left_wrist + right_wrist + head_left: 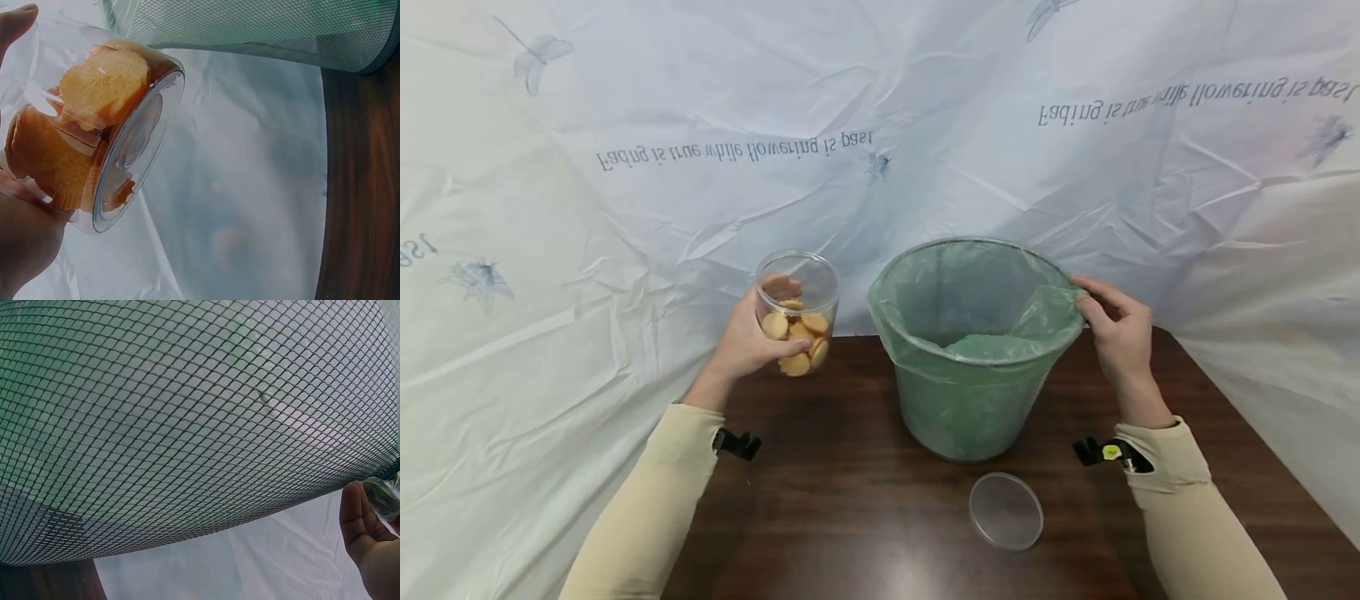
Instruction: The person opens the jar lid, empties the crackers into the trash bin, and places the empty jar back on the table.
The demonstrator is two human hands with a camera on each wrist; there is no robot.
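Observation:
My left hand (748,337) grips a clear plastic jar (800,283) off the table, left of the bin, its thumb across the front. Golden round biscuits (801,342) fill the lower part of the jar; the top is uncovered. In the left wrist view the jar (134,150) tilts, its base toward the camera. A mesh waste bin (970,417), lined with a green plastic bag (895,321), stands upright on the table. At the bin's right rim my right hand (1123,333) pinches the folded-over edge of the bag. The right wrist view has its fingers (353,515) beside bunched plastic.
A clear round lid (1006,512) lies flat on the dark wooden table (850,517), in front of the bin. White printed sheeting (737,100) hangs behind the table and along both sides, close behind the bin.

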